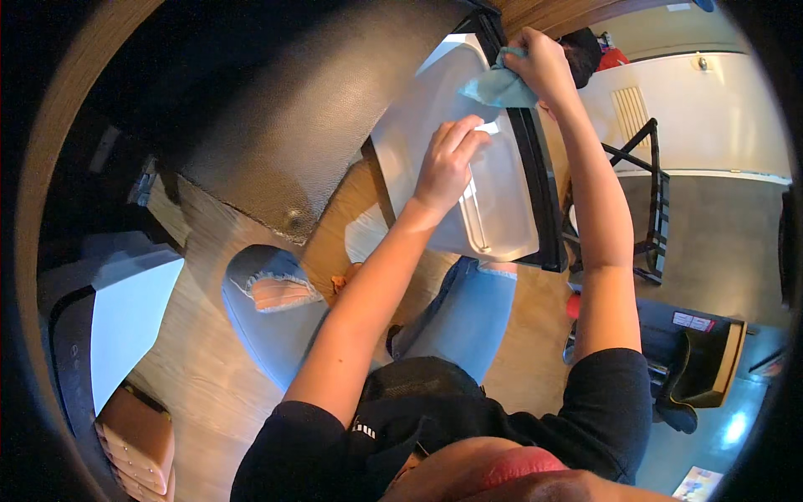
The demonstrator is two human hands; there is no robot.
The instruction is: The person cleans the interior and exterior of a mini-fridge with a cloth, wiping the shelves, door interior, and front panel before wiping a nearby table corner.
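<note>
A white plastic panel (401,125) with a black edge (537,169) stands in front of me. It looks like the inner side of a small refrigerator door, which I cannot tell for sure. My left hand (446,160) has its fingers bent around a thin white rail (475,216) on the panel's recessed part; the fingertips partly hide it. Higher up and to the right, my right hand (541,63) pinches a crumpled light-blue cloth (499,88). The cloth hangs over the panel's upper right, close to the black edge.
A dark pebbled surface (282,125) fills the upper left beside the panel. My jeans-clad knees (464,320) are below it, over a wooden floor (194,351). A black folding stand (655,201) and a person's dark-haired head (580,56) are on the right. A tufted pink seat (138,439) is lower left.
</note>
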